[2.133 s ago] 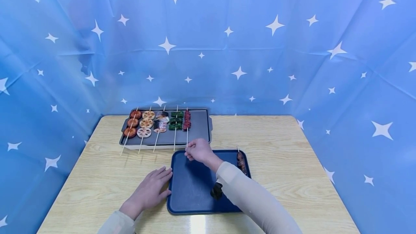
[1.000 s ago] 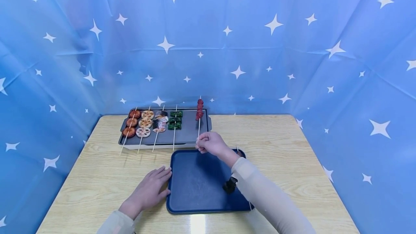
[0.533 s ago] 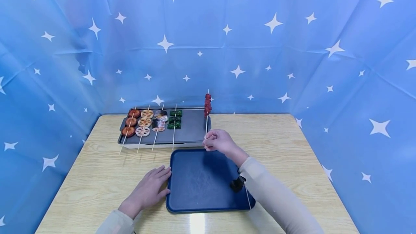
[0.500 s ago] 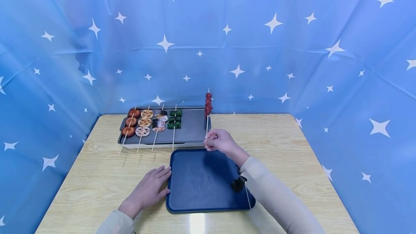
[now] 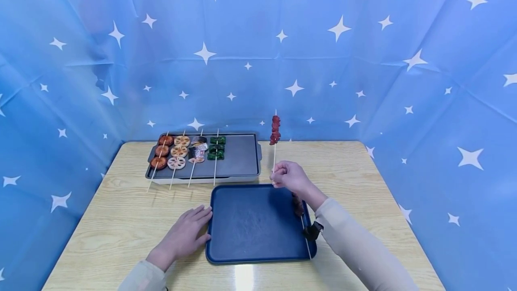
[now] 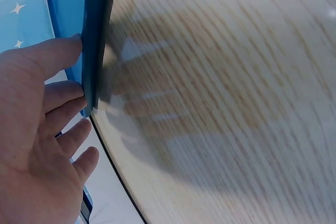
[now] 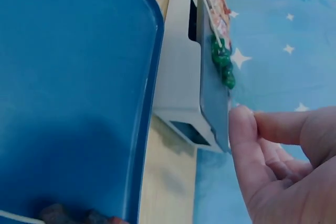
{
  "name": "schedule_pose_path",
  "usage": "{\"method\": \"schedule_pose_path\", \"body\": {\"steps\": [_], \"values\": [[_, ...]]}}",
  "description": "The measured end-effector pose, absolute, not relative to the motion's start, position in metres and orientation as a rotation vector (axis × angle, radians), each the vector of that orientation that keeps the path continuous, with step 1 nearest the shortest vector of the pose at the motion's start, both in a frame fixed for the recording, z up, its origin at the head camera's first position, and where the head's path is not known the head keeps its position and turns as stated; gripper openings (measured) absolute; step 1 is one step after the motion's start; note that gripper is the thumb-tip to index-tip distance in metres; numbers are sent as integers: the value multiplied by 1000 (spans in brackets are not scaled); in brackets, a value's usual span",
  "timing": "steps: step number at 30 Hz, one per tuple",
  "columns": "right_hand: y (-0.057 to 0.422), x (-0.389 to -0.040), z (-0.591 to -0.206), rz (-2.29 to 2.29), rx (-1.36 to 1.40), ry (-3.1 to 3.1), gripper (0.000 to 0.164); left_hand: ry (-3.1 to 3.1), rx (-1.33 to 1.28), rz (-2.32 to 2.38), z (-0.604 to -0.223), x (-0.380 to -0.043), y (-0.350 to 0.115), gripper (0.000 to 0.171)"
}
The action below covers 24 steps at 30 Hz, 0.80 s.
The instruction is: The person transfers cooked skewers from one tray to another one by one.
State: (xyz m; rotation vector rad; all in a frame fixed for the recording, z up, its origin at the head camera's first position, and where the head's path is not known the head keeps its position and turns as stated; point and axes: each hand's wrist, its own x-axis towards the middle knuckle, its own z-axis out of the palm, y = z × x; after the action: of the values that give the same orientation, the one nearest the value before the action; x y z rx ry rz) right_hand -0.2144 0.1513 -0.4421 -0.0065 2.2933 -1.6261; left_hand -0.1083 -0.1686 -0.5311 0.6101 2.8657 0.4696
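My right hand (image 5: pixel 291 177) pinches the bare lower end of a red meat skewer (image 5: pixel 275 130), held upright above the far right corner of the blue tray (image 5: pixel 258 223). In the right wrist view thumb and forefinger meet, but the skewer itself cannot be made out. Fingertips of my left hand (image 5: pixel 183 235) touch the tray's left rim, the fingers fairly straight; the left wrist view shows the hand (image 6: pixel 42 124) against that rim. A dark brown meat skewer (image 5: pixel 298 205) lies along the tray's right side, partly behind my right wrist.
Behind the tray stands a grill plate (image 5: pixel 242 156) on a pale base. Across its left and middle lie a brown round-slice skewer (image 5: pixel 162 151), a lotus root skewer (image 5: pixel 179 151), a fish skewer (image 5: pixel 197 152) and a green vegetable skewer (image 5: pixel 216 148). A starry blue curtain (image 5: pixel 323 57) surrounds the table.
My right hand has lifted the red meat skewer off the grill plate and carried it rightward, past the plate's right edge. My left hand has stayed at the tray's rim.
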Motion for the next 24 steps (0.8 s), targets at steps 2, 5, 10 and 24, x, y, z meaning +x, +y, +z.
{"method": "schedule_pose_path", "body": {"steps": [2, 5, 10, 24], "values": [[155, -213, -443, -1610, -9, 2312, 13, 2866, 611, 464, -531, -109, -169, 59], [160, -211, -444, -1573, -11, 2328, 12, 2863, 609, 462, -530, -109, -168, 59], [169, -202, -446, -1492, 7, 2336, 10, 2849, 594, 471, -528, -108, -167, 59], [182, -159, -475, -1493, -69, 2212, 9, 2863, 615, 460, -530, -108, -168, 59]]}}
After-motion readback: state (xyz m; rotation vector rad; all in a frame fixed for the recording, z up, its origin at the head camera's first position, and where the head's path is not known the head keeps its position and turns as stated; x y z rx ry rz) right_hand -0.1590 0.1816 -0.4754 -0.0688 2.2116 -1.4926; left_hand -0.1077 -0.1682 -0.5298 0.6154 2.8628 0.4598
